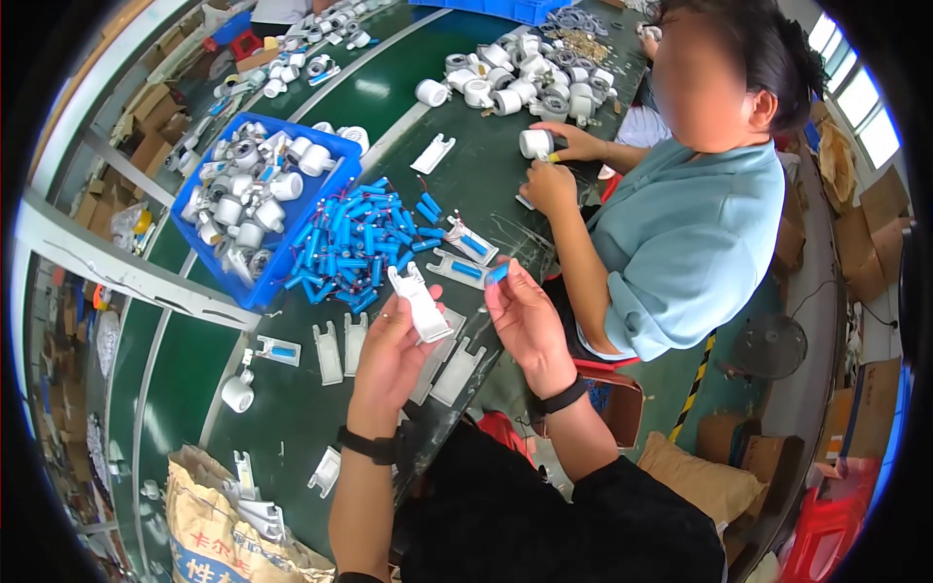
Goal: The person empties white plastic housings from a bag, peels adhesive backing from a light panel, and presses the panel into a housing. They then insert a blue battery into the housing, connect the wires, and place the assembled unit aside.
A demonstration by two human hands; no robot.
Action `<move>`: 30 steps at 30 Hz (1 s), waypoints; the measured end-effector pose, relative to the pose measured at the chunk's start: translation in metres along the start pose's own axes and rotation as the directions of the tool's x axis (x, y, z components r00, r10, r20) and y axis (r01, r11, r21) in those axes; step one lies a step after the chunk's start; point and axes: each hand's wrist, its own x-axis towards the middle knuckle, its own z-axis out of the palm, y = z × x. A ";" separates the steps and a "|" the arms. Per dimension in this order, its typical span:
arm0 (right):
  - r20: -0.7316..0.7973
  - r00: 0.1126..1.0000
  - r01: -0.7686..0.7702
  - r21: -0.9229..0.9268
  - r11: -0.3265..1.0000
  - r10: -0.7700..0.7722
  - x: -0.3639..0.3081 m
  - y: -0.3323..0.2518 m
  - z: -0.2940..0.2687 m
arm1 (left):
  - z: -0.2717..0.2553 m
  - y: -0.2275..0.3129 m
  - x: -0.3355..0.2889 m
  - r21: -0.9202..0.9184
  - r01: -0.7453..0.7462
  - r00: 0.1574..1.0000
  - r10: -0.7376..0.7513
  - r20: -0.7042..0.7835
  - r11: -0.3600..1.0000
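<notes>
My left hand (387,361) grips a white plastic housing (422,307), held up over the near part of the green table (301,428). Between the thumb and fingers of my right hand (530,321) is a small blue cylindrical battery (498,273), a little right of the housing. Just beyond my hands, two white housings lie on the table with blue batteries in them, one of them this housing (442,264). Past my left hand spreads a heap of blue batteries (355,238) with thin wires. More white housings (328,353) lie beside and beneath my left hand.
A blue crate (255,294) of round white parts stands left of the batteries. At the right sits a co-worker (680,243) holding a white round part (535,144). Farther back is a pile of similar parts (525,78). A paper sack (204,515) stands at lower left.
</notes>
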 end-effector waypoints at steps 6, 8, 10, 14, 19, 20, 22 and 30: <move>-0.036 0.999 -0.039 0.020 0.999 0.039 -0.005 0.001 -0.001 | -0.014 -0.003 -0.006 -0.027 -0.035 0.999 0.035 0.003 0.999; -0.078 0.997 -0.011 0.061 0.998 0.016 -0.008 0.001 0.003 | -0.016 -0.004 -0.006 -0.003 -0.026 1.000 0.026 -0.015 1.000; -0.075 0.993 -0.085 0.047 0.995 0.089 -0.011 0.001 0.004 | -0.015 -0.004 -0.007 -0.013 -0.031 0.999 0.031 -0.027 0.999; -0.096 0.977 -0.185 0.079 0.979 0.192 -0.009 -0.002 -0.006 | -0.014 -0.005 -0.006 0.030 -0.059 0.996 0.061 -0.061 0.998; 0.029 0.923 -0.386 0.044 0.922 0.385 -0.016 0.000 -0.005 | -0.013 -0.005 -0.007 -0.097 -0.026 0.999 0.022 -0.045 0.995; 0.028 0.921 -0.389 0.041 0.920 0.388 -0.020 0.002 -0.003 | -0.016 -0.006 -0.006 -0.167 -0.003 1.000 0.000 -0.017 0.986; 0.010 0.915 -0.396 -0.169 0.903 0.403 -0.032 0.006 0.006 | -0.012 -0.009 -0.003 -0.067 -0.057 0.997 0.054 -0.050 0.996; 0.060 0.932 -0.280 -0.504 0.817 0.356 -0.052 0.026 0.025 | 0.011 -0.001 -0.017 0.083 -0.160 0.985 0.165 -0.058 0.984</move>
